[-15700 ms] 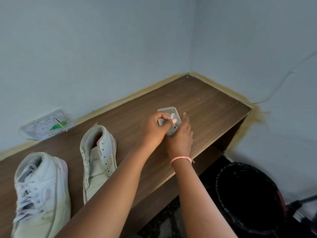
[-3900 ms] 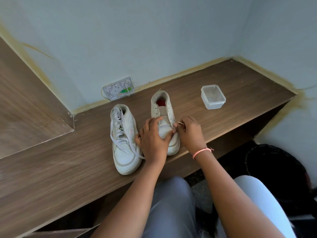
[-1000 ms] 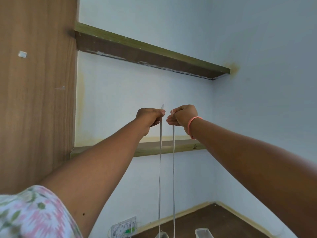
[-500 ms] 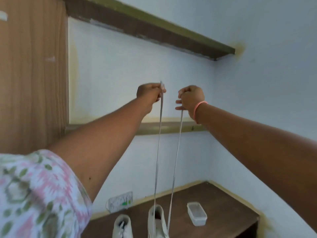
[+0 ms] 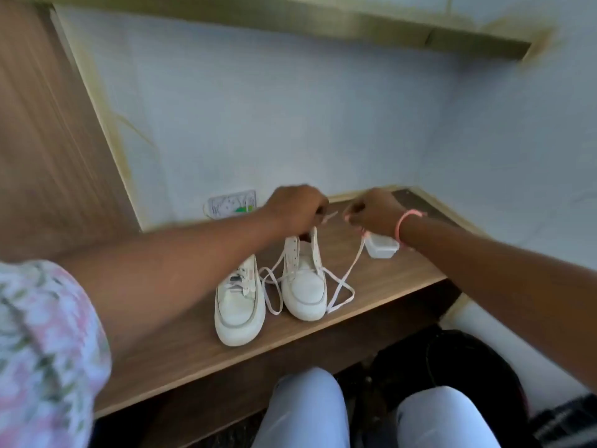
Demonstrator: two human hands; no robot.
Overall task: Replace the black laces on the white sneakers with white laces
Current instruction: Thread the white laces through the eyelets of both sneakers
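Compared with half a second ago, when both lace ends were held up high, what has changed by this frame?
Both hands have come down: the left hand and right hand now sit just above the right-hand sneaker, each still pinching an end of the white lace, which has gone slack and loops onto the shelf. The laced sneaker and the plastic container stayed put.
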